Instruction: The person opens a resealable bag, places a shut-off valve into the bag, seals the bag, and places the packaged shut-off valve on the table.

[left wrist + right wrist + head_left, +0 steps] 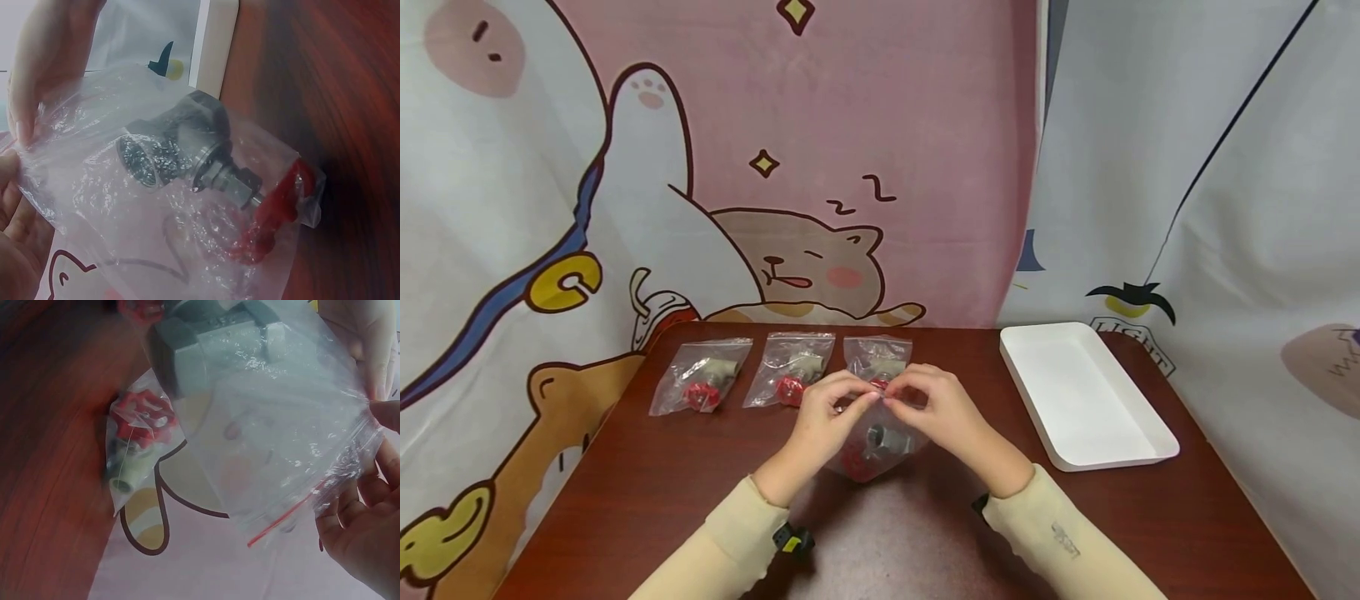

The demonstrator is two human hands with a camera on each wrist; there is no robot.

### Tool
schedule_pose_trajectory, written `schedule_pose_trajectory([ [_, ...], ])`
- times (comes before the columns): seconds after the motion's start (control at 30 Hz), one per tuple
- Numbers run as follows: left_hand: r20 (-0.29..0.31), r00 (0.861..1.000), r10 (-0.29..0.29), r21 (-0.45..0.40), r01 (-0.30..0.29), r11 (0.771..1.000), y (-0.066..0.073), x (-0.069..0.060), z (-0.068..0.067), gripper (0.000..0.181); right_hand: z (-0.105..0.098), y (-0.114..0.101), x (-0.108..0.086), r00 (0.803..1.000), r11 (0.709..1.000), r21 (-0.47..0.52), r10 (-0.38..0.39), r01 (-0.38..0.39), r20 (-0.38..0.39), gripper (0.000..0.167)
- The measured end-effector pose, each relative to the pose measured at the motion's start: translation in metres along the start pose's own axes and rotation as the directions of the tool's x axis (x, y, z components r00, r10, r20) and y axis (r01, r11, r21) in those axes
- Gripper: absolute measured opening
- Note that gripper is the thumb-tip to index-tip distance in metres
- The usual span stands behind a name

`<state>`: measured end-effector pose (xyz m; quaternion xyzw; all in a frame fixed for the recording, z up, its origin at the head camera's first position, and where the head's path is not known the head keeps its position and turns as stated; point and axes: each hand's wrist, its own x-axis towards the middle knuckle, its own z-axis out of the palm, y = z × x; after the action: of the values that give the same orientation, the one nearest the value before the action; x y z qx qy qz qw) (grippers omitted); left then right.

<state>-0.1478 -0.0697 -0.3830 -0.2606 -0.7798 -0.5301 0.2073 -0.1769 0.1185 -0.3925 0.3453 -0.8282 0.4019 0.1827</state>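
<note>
Both hands meet at the top edge of a clear zip bag (94,200) above the table. My left hand (823,417) pinches this edge between thumb and fingers. Right beside it, my right hand (947,410) pinches the same edge. Inside the bag hangs a grey metal valve (187,144) with a red handwheel (272,215), tilted below the fingers. A red zip line (287,512) runs along the bag's edge in the right wrist view. Whether the seal is fastened between the fingertips, I cannot tell.
Several bagged valves with red handwheels lie along the far side: a left bag (703,375), a middle bag (790,371) and one bag (877,350) partly behind the hands. A white tray (1082,392) stands at the right on the brown table (700,492). Printed curtains (910,125) hang behind.
</note>
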Motion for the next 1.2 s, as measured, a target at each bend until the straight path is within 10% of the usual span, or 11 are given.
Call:
schedule_pose_trajectory([
  [0.87,-0.013,1.0,0.003,-0.014,-0.003,1.0,-0.001,0.0,-0.002,0.003,0.002,-0.001,0.007,1.0,0.999,0.034,-0.025,0.025,0.01,0.002],
  [1.2,-0.041,0.999,0.028,0.006,-0.027,1.0,-0.037,-0.005,0.004,0.006,-0.002,0.003,0.001,0.999,1.0,-0.001,-0.02,0.02,0.039,0.006],
])
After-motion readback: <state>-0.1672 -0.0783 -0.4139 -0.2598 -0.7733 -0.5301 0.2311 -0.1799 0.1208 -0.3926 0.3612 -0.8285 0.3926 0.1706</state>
